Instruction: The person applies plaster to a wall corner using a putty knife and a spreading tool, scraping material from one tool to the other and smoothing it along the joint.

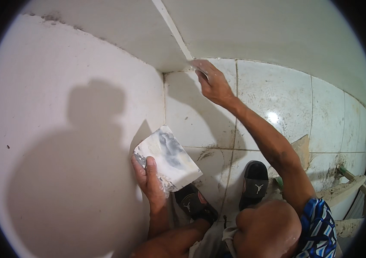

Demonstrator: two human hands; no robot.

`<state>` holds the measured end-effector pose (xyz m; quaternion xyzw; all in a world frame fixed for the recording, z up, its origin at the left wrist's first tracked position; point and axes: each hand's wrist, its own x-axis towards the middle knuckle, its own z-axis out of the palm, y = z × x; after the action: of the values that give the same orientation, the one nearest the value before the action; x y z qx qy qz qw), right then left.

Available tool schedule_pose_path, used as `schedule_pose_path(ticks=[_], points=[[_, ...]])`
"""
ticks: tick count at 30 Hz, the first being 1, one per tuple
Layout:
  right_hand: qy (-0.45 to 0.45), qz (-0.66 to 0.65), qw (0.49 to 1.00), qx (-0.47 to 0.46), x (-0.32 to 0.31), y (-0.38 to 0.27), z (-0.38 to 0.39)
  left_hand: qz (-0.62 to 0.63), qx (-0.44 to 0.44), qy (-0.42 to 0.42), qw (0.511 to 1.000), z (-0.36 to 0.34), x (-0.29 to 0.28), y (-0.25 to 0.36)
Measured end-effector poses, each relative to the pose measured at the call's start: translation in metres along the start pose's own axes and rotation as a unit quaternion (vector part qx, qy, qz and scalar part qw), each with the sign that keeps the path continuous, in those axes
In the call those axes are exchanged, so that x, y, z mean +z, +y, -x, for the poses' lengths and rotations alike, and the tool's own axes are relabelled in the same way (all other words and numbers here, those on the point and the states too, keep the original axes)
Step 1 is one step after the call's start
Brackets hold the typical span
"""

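Observation:
My left hand (pixel 150 178) is closed round the near-left edge of a flat, whitish board (pixel 170 150), its thumb on top. White and grey smears of filler or plaster cover the board, and it is tilted near the left wall. My right hand (pixel 217 86) reaches forward to the foot of the far wall, fingers bent and pressed together. Its blurred fingertips are at the lower end of a white vertical strip (pixel 172 28) on that wall. A thin pale edge shows by the palm; what it belongs to is hidden.
A smooth off-white wall (pixel 62 159) bearing a shadow rises on the left. Pale floor tiles (pixel 273 94) carry dirt marks. Black slides (pixel 254 185) are on my feet. To the right stand a wooden frame (pixel 342 191) and a pale board piece (pixel 302 150).

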<state>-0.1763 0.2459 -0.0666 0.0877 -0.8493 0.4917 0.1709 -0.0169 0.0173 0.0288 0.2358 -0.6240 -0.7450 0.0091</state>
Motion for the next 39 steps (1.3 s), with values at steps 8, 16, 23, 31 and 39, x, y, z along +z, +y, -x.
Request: schedule_pose_path(ticks=[8, 16, 23, 31, 39], points=[[0.015, -0.024, 0.989, 0.142, -0.016, 0.032, -0.003, -0.029, 0.003, -0.015, 0.999, 0.002, 0.002, 0.003], [0.006, -0.028, 0.990, 0.137, 0.011, 0.050, -0.015, -0.020, 0.012, -0.021, 1.000, -0.001, -0.007, -0.001], [-0.006, -0.024, 0.994, 0.106, 0.019, 0.040, 0.000, -0.006, 0.014, -0.040, 0.999, -0.004, -0.004, -0.004], [-0.053, -0.015, 0.978, 0.199, -0.014, 0.046, 0.012, -0.005, -0.003, -0.026, 1.000, 0.000, -0.004, 0.002], [-0.010, -0.017, 0.982, 0.189, 0.005, 0.053, -0.005, 0.000, 0.003, -0.021, 1.000, 0.000, -0.004, -0.003]])
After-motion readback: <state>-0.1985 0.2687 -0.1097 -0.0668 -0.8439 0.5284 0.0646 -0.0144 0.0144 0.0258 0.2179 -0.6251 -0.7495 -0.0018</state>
